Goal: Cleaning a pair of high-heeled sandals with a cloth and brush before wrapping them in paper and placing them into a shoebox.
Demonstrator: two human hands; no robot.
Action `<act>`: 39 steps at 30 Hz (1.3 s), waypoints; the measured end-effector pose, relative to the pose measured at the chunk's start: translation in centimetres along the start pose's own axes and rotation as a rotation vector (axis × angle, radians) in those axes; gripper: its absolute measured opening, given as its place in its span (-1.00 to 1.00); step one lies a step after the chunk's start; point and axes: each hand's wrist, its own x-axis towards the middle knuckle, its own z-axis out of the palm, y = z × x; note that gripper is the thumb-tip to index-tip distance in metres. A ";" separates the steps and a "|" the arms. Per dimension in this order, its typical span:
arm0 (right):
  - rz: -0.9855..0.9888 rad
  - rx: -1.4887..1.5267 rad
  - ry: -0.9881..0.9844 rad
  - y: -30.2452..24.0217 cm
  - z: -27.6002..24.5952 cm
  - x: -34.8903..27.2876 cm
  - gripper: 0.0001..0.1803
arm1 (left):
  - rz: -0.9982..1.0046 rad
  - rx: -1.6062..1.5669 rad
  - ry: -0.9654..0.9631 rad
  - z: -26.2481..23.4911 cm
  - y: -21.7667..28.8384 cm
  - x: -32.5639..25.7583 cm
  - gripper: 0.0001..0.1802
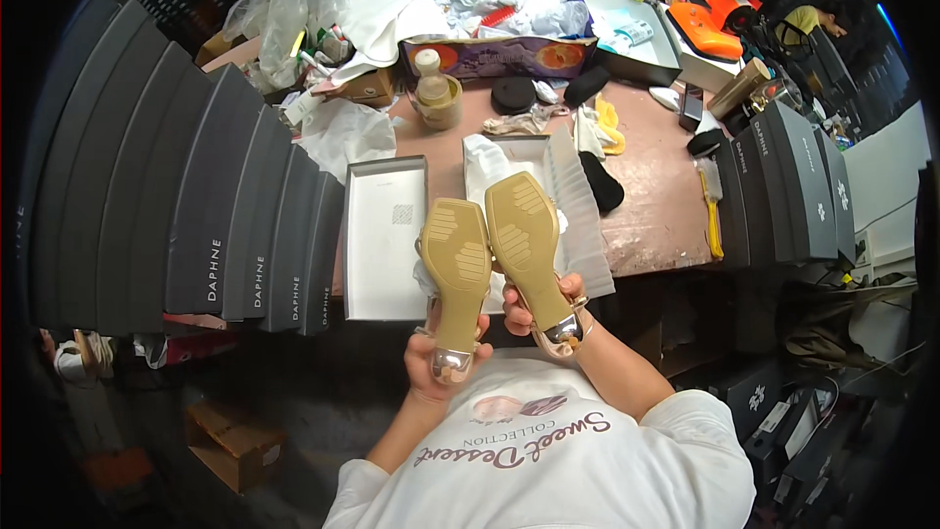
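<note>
Pinkish, worn counter (pixel 666 220) spreads beneath the clutter, flanked by upright rows of dark grey cardboard shoe boxes, one row at left (pixel 230 196) and one at right (pixel 778 186). Pale lettering and emblems mark several box ends. One purple printed carton (pixel 480 60) full of crumpled wrapping stands at the back, and one yellow-handled brush (pixel 714 216) lies at the right. Two shallow grey-rimmed, white-lined box parts sit near the front edge: one bare (pixel 387 255), with a small patterned square printed inside, and one holding white paper (pixel 485 159). Two metallic-heeled sandals with tan soles (pixel 458 250) are held side by side before them, soles up, toes pointing away. The left hand's (pixel 419 364) fingers curl around one sandal's heel end; the right hand's (pixel 573 288) fingers grip the other's.
</note>
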 end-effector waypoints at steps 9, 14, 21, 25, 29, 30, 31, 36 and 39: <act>0.022 0.044 0.011 1.3 -0.6 -0.1 -0.09 | -0.022 -0.046 -0.031 -0.1 -0.8 -0.4 -0.26; 0.029 -0.040 0.009 1.3 -0.7 0.0 -0.11 | -0.012 0.046 -0.080 0.2 -0.2 -0.5 -0.21; -0.119 0.136 0.127 1.9 -0.1 1.3 -0.33 | 0.054 0.001 0.151 1.9 -1.1 0.6 -0.30; -0.148 0.161 0.129 1.4 -0.1 1.7 -0.35 | 0.065 0.019 0.264 2.7 -1.0 1.7 -0.37; -0.157 0.107 0.157 1.1 -0.2 1.7 -0.34 | 0.055 0.017 0.248 2.5 -1.1 1.9 -0.36; -0.147 0.106 0.145 1.2 -0.4 1.9 -0.36 | 0.063 0.014 0.233 2.4 -1.0 1.8 -0.36; -0.135 0.086 0.170 1.3 -0.4 1.9 -0.35 | 0.064 0.033 0.208 2.3 -0.9 1.7 -0.36; -0.121 0.036 0.169 1.1 0.6 2.0 -0.36 | 0.071 0.091 0.129 2.5 -0.7 1.5 -0.28; -0.141 -0.114 0.161 -0.2 0.3 2.3 -0.36 | 0.130 0.207 0.180 3.7 -0.6 1.6 -0.31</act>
